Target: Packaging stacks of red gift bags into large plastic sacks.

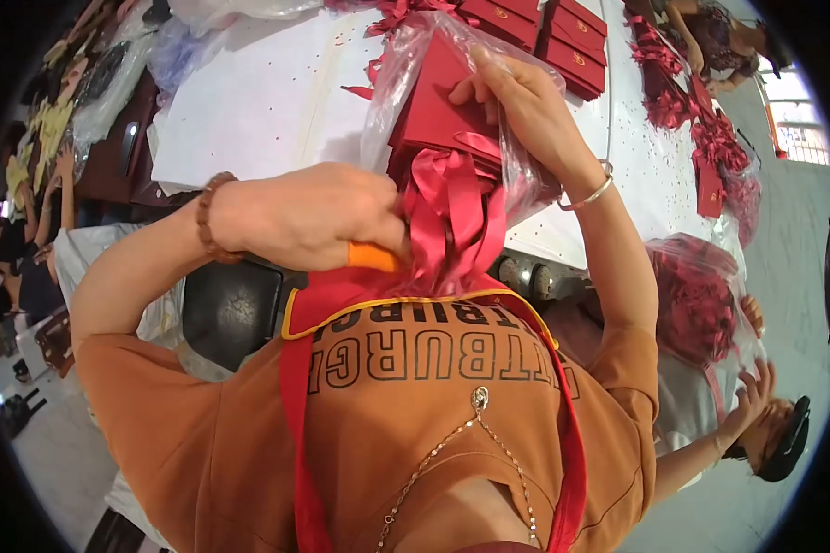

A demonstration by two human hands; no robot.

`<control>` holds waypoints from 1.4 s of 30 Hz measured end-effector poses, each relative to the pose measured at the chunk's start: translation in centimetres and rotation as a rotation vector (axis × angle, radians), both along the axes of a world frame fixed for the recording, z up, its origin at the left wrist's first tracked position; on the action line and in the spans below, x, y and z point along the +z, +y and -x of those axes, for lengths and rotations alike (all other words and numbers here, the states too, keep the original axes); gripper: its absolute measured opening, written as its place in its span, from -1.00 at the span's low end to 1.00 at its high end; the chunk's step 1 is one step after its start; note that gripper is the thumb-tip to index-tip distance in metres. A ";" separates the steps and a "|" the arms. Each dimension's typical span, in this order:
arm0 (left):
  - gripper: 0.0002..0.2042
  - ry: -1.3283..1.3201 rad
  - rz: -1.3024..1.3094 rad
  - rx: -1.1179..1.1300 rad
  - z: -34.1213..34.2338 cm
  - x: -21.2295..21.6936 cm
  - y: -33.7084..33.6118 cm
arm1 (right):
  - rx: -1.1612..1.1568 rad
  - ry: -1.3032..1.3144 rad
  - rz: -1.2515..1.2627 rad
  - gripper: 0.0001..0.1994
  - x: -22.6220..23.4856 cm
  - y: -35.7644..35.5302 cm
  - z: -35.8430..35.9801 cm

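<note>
A clear plastic bag (384,111) stands at the table's near edge, around a stack of red paper gift bags (441,97) with glossy red ribbons (452,207) hanging from their near end. At the bag's right side, my right hand (530,111) is closed, its thumb and fingers pinching the film near the top. My left hand (318,217) is curled beside the ribbons on the left, an orange cover on one finger. Its fingertips are partly hidden, so what they grip does not show.
More red paper bags (572,51) lie in stacks on the white table (258,101), with ribboned ones (701,120) along its right side. At the lower right, a person's hand (756,392) is by a clear bag of red ribboned items (696,300). A black chair (231,309) stands at left.
</note>
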State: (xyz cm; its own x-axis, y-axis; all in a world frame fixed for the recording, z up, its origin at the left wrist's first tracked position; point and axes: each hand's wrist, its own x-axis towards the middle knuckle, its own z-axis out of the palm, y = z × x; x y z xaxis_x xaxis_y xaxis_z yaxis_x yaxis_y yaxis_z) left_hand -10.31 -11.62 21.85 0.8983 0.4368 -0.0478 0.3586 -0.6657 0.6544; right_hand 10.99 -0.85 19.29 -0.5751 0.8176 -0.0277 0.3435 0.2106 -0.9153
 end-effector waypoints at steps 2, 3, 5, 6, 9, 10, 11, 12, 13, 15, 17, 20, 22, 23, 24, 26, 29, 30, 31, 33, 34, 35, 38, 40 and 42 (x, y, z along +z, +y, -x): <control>-0.93 -0.226 0.218 0.055 -0.2 2.2 0.8 | -0.003 0.026 -0.021 -0.48 -0.5 -0.2 -0.3; -0.93 -0.248 0.289 0.125 0.3 3.2 1.3 | -0.016 0.004 -0.012 -0.47 -0.4 -0.5 -0.4; -0.97 -0.318 0.327 0.320 0.8 5.1 1.3 | -0.025 -0.029 -0.120 -0.45 -1.4 -0.6 -0.5; -0.98 -0.368 0.290 0.354 0.8 5.5 1.6 | -0.031 -0.020 -0.130 -0.45 -2.0 -0.8 -0.7; -0.94 -0.488 0.367 0.466 1.1 5.8 2.9 | -0.035 -0.188 -0.120 -0.50 -0.6 -1.9 -0.2; -0.94 -0.514 0.337 0.513 0.5 5.9 3.0 | -0.037 -0.181 -0.129 -0.50 -0.7 -2.1 -0.1; -0.90 -0.517 0.337 0.505 0.5 5.9 3.4 | 0.004 -0.142 -0.235 -0.52 -1.2 -2.2 -0.1; -0.86 -0.521 0.338 0.498 0.4 5.9 3.7 | 0.045 -0.103 -0.340 -0.53 -1.4 -2.3 0.0; -0.86 -0.519 0.335 0.498 0.1 5.7 3.9 | 0.048 -0.154 -0.332 -0.54 -1.0 -2.5 0.2; -0.86 -0.588 0.369 0.469 -0.9 5.4 4.3 | 0.030 -0.187 -0.286 -0.54 0.4 -2.8 0.5; -0.86 -0.614 0.398 0.428 -2.6 5.8 4.3 | 0.012 -0.219 -0.231 -0.54 0.8 -3.1 0.6; -0.87 -0.556 0.277 0.357 -2.0 5.2 3.7 | -0.035 -0.344 -0.344 -0.54 0.6 -2.9 0.2; -0.62 -1.121 0.084 0.484 -0.5 4.2 2.9 | -0.002 -0.156 -0.214 -0.54 -0.5 -2.5 -0.1; -0.20 -1.062 -0.100 0.758 -0.2 4.5 2.6 | -0.018 -0.177 -0.229 -0.54 -0.5 -2.5 -0.1; -0.20 -1.059 -0.097 0.753 -0.3 3.7 1.9 | -0.024 -0.175 -0.228 -0.54 -0.5 -2.6 -0.3; 0.01 -1.164 0.235 1.023 -0.4 0.6 -0.5 | -0.027 -0.178 -0.280 -0.53 -0.5 -2.6 0.1; -0.09 -0.925 0.546 1.047 -3.2 -0.5 -2.7 | -0.017 -0.198 -0.287 -0.52 -0.4 -2.6 0.4; -0.17 -0.859 0.670 1.030 -3.2 -1.0 -2.4 | -0.015 -0.209 -0.285 -0.52 -0.5 -2.6 0.3; -0.17 -0.864 0.664 1.042 -3.2 -1.6 -2.0 | -0.002 -0.207 -0.286 -0.52 -0.5 -2.6 0.2; -0.20 -1.047 0.863 1.305 -2.4 -3.2 -0.9 | -0.022 -0.196 -0.301 -0.51 -0.6 -2.9 0.0; -0.20 -1.048 0.860 1.305 -1.8 -3.4 -0.7 | -0.020 -0.196 -0.303 -0.51 -0.7 -2.9 0.0; -0.27 -0.782 0.839 1.254 -1.2 -3.5 -0.6 | -0.025 -0.165 -0.292 -0.51 -0.7 -3.0 -0.1; -0.43 -0.520 0.612 1.172 0.0 -2.7 0.4 | -0.010 -0.167 -0.300 -0.52 -0.8 -2.9 -0.1; -0.52 -0.519 0.419 1.140 0.4 -1.3 2.2 | 0.004 -0.202 -0.317 -0.53 -0.8 -3.1 -0.1; -0.56 -0.947 0.422 0.943 0.5 0.2 4.8 | 0.032 -0.183 -0.304 -0.58 -0.4 -4.0 0.0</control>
